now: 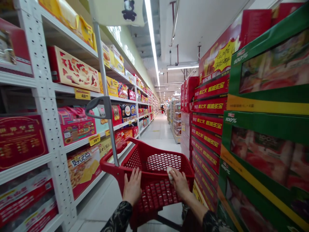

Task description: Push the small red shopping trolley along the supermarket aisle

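Here's the red shopping cart (154, 175), glossy plastic with a perforated basket, right in the aisle, dead ahead. The left hand (132, 187) lies on its near rim, fingers stretched and loosely spread; the right hand (180, 183) curls around a white wad (169, 171) there. A metal pole (103, 71) cuts across the white shelves (40, 93); red cartons (207, 122) and green boxes (227, 129) crowd the right.

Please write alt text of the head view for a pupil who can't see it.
A person's left hand rests open on the near rim of a red plastic shopping cart; the right hand holds a crumpled white tissue or cloth there. White metal shelves of packaged goods line the left, stacked red cartons and green boxes the right.
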Tool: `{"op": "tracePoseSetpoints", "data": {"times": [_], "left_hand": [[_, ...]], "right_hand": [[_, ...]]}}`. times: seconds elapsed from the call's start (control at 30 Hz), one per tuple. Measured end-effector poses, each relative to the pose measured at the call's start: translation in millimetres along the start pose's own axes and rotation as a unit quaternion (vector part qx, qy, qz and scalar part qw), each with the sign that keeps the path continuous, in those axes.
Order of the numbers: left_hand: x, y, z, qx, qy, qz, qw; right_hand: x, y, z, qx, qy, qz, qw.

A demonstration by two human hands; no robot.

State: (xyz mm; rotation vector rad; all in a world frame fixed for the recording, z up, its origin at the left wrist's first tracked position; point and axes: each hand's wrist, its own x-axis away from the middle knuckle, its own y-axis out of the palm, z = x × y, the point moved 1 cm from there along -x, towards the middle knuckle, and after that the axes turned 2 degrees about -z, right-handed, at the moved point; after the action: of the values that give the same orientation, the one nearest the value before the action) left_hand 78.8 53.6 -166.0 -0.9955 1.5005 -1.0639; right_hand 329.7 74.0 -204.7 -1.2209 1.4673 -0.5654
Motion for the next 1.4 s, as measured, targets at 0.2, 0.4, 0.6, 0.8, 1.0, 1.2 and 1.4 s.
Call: {"op": "tracePoseSetpoints", "data": {"times": [0.2, 0.4, 0.6, 0.8, 1.0, 1.2, 1.4], "left_hand": [[-3, -3.6, 6, -0.028, -0.012, -0.012, 0.999], [-5, 1.1, 19, -0.014, 0.023, -0.031, 0.999], [-3, 7.7, 18, -0.003, 0.044, -0.024, 0.999], [-7, 13.9, 19, 0.008, 0.035, -0.022, 0.999], [-10, 8.9, 20, 0.009, 0.04, -0.039, 0.998], [-15, 1.1, 17, 0.015, 0.048, -0.053, 0.997], [-10, -8.0, 11, 0.028, 0.003, -0.039, 0.999]], "right_hand": [[13, -12, 29, 0.022, 0.081, 0.018, 0.996], [9, -7, 7, 0.003, 0.011, 0.008, 1.0], [10, -13, 42, 0.033, 0.074, 0.028, 0.996], [14, -7, 67, 0.012, 0.085, 0.063, 0.994], [0, 11, 28, -0.027, -0.019, 0.051, 0.998], [-4, -3, 48, 0.016, 0.06, 0.031, 0.998], [-10, -14, 56, 0.038, 0.071, -0.02, 0.997]]}}
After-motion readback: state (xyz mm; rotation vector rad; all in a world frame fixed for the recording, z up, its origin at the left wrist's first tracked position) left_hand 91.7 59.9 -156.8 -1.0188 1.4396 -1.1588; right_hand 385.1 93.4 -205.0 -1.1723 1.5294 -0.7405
